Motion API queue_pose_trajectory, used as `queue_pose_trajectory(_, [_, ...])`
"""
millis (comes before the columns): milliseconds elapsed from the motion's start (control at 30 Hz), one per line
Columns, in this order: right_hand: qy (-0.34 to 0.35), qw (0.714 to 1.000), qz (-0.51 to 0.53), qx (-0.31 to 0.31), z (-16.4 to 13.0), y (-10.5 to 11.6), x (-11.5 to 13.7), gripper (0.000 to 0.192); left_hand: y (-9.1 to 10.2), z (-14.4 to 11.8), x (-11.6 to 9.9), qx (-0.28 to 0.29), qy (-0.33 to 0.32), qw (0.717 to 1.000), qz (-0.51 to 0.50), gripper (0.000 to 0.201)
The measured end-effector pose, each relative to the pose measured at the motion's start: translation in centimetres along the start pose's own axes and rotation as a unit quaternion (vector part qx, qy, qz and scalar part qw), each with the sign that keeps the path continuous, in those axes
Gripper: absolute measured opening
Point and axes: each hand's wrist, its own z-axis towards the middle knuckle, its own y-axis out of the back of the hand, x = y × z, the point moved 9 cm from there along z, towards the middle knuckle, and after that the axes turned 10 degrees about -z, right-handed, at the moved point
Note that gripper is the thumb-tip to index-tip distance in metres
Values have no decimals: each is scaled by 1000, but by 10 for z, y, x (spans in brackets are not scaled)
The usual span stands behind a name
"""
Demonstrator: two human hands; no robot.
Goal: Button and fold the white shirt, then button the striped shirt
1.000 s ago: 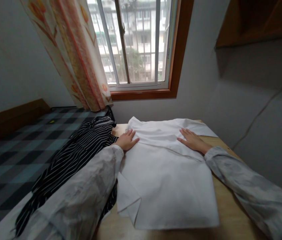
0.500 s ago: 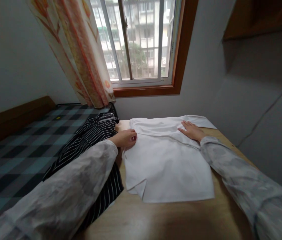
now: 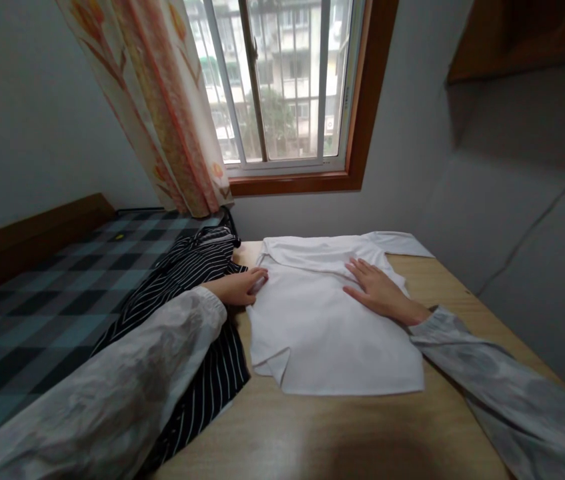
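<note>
A white shirt lies spread on the wooden table, one sleeve stretching out at the far right. Its upper part is folded over in a loose ridge, and a small flap turns up at the near left corner. My left hand rests at the shirt's left edge, thumb apart from the fingers, with nothing visible gripped. Fingers spread, my right hand lies flat on the right half of the cloth, just below the fold.
A black striped garment hangs over the table's left side, beside a bed with a checked cover. The table reaches to the wall under a window. A curtain hangs at the left, and a wooden shelf juts out upper right.
My right hand has come nearer and slightly left across the shirt. My left hand has shifted a little left and its fingers have loosened. The shirt's near hem sits slightly farther away.
</note>
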Motion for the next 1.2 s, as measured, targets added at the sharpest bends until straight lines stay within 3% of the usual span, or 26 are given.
queue_pose_trajectory(100, [7,999,2,35,-7,-13,7,75,-6,6,9,25,-19,999,-27,86])
queue_pose_trajectory(267, [-17,999,-14,44,23,-24,-6,73,-1,22,24,14,23,999,-24,85])
queue_pose_trajectory(333, [-15,999,-21,47,34,-27,-9,73,4,26,17,0,19,1000,-17,78])
queue_pose_trajectory(433, [-13,998,-32,48,42,-30,-12,74,8,23,-12,-5,-33,999,-36,55])
queue_pose_trajectory(533, [-8,998,-37,45,42,-33,-15,76,-3,8,-43,61,-54,986,-148,21])
queue_pose_trajectory(700, [-2,997,-69,43,41,-36,-17,77,-33,-32,-60,222,22,940,-259,51])
queue_pose_trajectory(800, [2,996,-80,42,41,-36,-16,78,-37,-52,-61,277,39,929,-243,50])
queue_pose_trajectory(867, [3,995,-86,39,41,-36,-16,78,-28,-54,-59,245,37,952,-183,41])
queue_pose_trajectory(933, [4,995,-89,36,41,-35,-16,78,-13,-49,-61,165,15,981,-97,31])
queue_pose_trajectory(1033, [7,996,-87,36,40,-34,-15,77,0,-42,-78,80,-45,996,-22,31])
queue_pose_trajectory(1200, [16,995,-85,40,35,-31,-15,77,-13,-44,-92,141,-31,989,-43,52])
